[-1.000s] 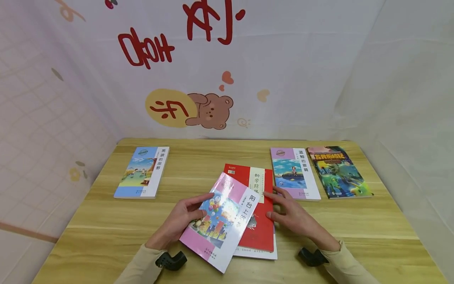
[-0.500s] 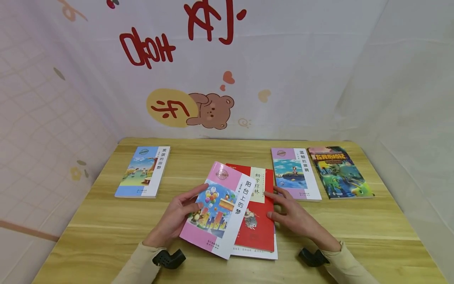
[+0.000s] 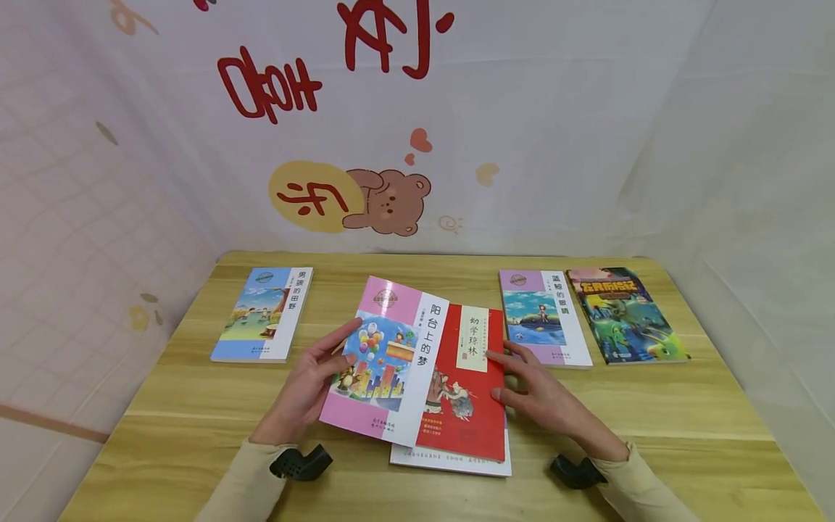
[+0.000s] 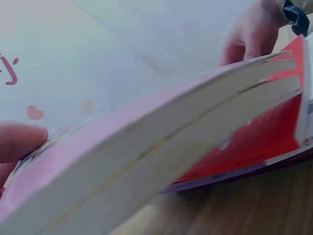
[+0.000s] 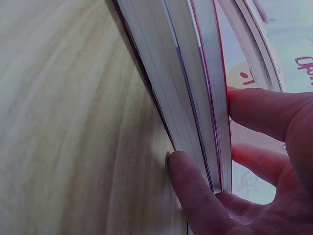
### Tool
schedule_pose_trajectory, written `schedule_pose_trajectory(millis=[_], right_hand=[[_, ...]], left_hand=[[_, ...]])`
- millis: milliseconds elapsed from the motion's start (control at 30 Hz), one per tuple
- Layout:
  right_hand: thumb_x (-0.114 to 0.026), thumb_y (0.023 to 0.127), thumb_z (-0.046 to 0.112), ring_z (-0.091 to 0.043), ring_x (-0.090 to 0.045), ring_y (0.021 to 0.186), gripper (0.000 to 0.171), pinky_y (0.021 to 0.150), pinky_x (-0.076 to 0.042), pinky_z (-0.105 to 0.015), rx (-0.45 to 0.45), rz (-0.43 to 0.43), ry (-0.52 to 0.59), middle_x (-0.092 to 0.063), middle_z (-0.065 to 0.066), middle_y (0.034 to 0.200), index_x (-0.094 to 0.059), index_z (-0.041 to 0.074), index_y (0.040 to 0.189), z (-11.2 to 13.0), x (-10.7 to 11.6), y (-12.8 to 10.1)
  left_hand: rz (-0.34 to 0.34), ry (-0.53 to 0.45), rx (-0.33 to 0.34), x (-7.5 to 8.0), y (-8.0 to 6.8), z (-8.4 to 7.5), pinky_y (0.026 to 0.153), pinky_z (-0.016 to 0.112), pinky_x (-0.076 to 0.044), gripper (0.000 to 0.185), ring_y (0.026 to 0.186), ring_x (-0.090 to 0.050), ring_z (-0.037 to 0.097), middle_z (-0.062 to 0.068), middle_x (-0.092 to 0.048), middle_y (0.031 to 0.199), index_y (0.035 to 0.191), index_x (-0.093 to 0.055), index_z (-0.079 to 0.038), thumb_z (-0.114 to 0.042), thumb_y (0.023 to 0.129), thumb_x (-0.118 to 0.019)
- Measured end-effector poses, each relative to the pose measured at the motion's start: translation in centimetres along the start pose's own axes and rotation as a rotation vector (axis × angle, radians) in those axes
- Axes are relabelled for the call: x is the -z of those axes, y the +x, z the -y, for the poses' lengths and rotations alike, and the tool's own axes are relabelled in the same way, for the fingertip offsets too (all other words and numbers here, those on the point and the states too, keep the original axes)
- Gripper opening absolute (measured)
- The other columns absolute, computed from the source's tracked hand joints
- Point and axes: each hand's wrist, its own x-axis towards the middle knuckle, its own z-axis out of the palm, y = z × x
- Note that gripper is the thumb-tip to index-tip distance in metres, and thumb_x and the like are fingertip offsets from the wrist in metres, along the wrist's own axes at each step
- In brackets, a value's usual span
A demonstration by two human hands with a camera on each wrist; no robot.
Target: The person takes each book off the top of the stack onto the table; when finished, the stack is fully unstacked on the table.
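Note:
My left hand (image 3: 303,391) grips the left edge of a pink and white paperback (image 3: 381,362), thumb on its cover. In the left wrist view this book is tilted and bowed, its page edges (image 4: 132,156) towards the camera. It overlaps a red book (image 3: 470,428), which lies on top of a small stack. A white cover strip (image 3: 450,462) shows below the red one. At the stack's right side, my right hand (image 3: 538,395) holds the edge. In the right wrist view, thumb and a finger rest on the red cover, with another fingertip (image 5: 181,161) low against the page edges.
A blue paperback (image 3: 261,315) lies at the back left of the wooden table (image 3: 196,435). At the back right lie a purple paperback (image 3: 541,319) and a dark colourful book (image 3: 626,319). A printed cloth (image 3: 554,109) hangs behind.
The left hand has moved the pink paperback up and left and turned it more upright, so more of the red book shows. The right hand has stayed at the stack's edge.

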Motion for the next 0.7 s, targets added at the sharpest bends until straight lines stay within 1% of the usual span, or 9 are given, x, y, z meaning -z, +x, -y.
schedule_pose_trajectory(millis=[167,267,400,600,700], right_hand=[[-0.075,0.096,0.026,-0.049,-0.030,0.142,0.065,0.093,-0.059,-0.045,0.008,0.003,0.014,-0.022,-0.023,0.164,-0.050,0.011,0.154,0.1,0.1,0.0],[-0.075,0.096,0.026,-0.049,-0.029,0.142,0.065,0.092,-0.060,-0.044,0.008,0.003,0.012,-0.022,-0.023,0.164,-0.050,0.011,0.154,0.0,0.2,0.0],[-0.076,0.096,0.026,-0.048,-0.029,0.142,0.065,0.093,-0.059,-0.043,-0.002,0.003,0.008,-0.022,-0.022,0.164,-0.051,0.012,0.154,0.1,0.1,0.0],[-0.075,0.096,0.025,-0.050,-0.028,0.142,0.065,0.092,-0.060,-0.043,0.000,0.009,0.018,-0.021,-0.024,0.164,-0.050,0.011,0.154,0.0,0.2,0.0],[-0.075,0.096,0.025,-0.049,-0.028,0.142,0.065,0.093,-0.059,-0.044,0.001,0.007,0.010,-0.022,-0.023,0.164,-0.050,0.011,0.154,0.0,0.1,0.0]], left_hand=[[0.004,-0.009,-0.034,0.5,0.2,-0.8,0.105,0.039,-0.052,0.058,0.135,-0.053,0.018,0.008,-0.031,0.162,0.158,-0.046,-0.015,0.007,0.104,-0.046],[-0.015,-0.011,-0.051,0.8,0.3,-1.2,0.105,0.037,-0.051,0.058,0.136,-0.052,0.017,0.007,-0.029,0.164,0.159,-0.043,-0.014,0.006,0.105,-0.046],[-0.038,0.001,-0.070,1.0,0.5,-1.7,0.105,0.036,-0.051,0.058,0.136,-0.051,0.016,0.008,-0.025,0.166,0.159,-0.042,-0.012,0.007,0.105,-0.047],[-0.053,0.008,-0.090,1.1,0.9,-2.3,0.106,0.034,-0.050,0.058,0.139,-0.047,0.017,0.010,-0.020,0.169,0.160,-0.042,-0.011,0.007,0.105,-0.048],[-0.084,0.018,-0.110,1.3,1.1,-2.6,0.106,0.031,-0.050,0.058,0.140,-0.045,0.017,0.009,-0.021,0.169,0.159,-0.042,-0.010,0.008,0.104,-0.048]])
